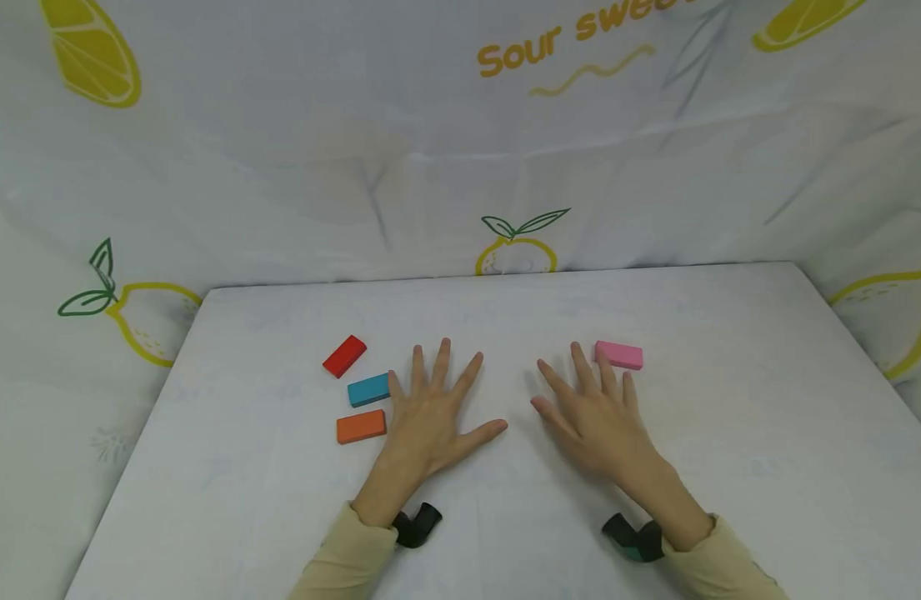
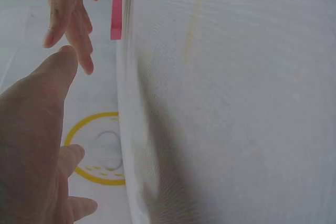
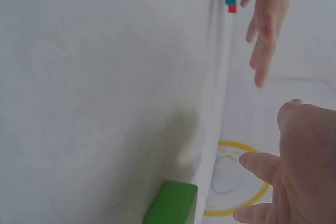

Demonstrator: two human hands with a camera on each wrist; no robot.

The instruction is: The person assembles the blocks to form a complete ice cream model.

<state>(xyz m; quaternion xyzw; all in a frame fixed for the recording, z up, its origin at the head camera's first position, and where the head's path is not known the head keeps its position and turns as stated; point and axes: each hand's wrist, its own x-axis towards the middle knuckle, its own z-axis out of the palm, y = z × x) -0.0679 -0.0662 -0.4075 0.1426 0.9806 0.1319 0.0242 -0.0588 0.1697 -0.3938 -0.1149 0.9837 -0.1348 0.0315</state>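
My left hand [image 1: 426, 421] is held over the white table with fingers spread and nothing in it. Just left of it lie a blue block [image 1: 367, 390], partly overlapped by the little finger in the head view, an orange block [image 1: 360, 427] and a red block [image 1: 344, 357]. To the right, my other hand [image 1: 604, 429] also hovers with its fingers apart, holding nothing. A pink block [image 1: 621, 355] lies just beyond its fingertips. The right wrist view shows a green block [image 3: 170, 204] on the table near this hand, which hides it in the head view.
A white cloth covers the table [image 1: 738, 400]. Behind it hangs a white backdrop [image 1: 295, 183] printed with lemons and lettering. Each wrist carries a black device, a left one [image 1: 417, 527] and a right one [image 1: 633, 540].
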